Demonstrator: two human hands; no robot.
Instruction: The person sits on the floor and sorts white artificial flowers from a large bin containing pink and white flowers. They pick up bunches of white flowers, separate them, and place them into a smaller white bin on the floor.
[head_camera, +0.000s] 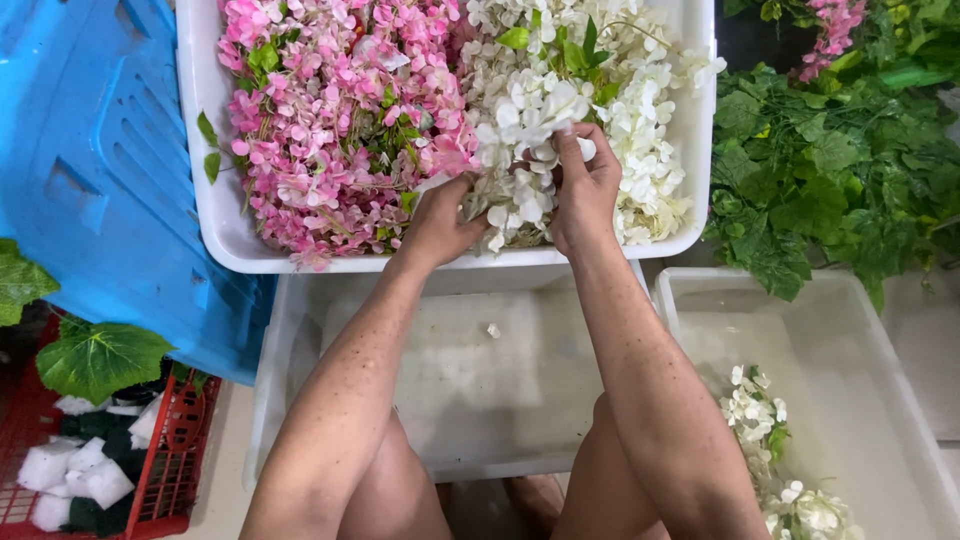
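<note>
Both bare hands were sunk into a cluster of white artificial blossoms (525, 150) heaped in the right half of a large white plastic tub (215, 215) at twelve o'clock in the view. The left hand (440, 222) had its fingers curled into the lower edge of that white cluster, closed on a tuft of petals. The right hand (585, 190), just beside it at three o'clock, pinched more of the same blossoms between thumb and fingertips. The left half of the tub held a mass of pink artificial blossoms (340, 120) with small green leaves showing through.

Below the forearms, at six o'clock, stood a shallow pale plastic bin (290, 340) with a single white petal lying in it. At four o'clock a second pale bin (870, 400) held a strand of white flowers (765, 440). Green artificial foliage (830, 170) lay at two o'clock, a blue plastic crate (90, 170) at ten o'clock, and a red plastic basket (165, 470) with white and dark foam blocks at eight o'clock.
</note>
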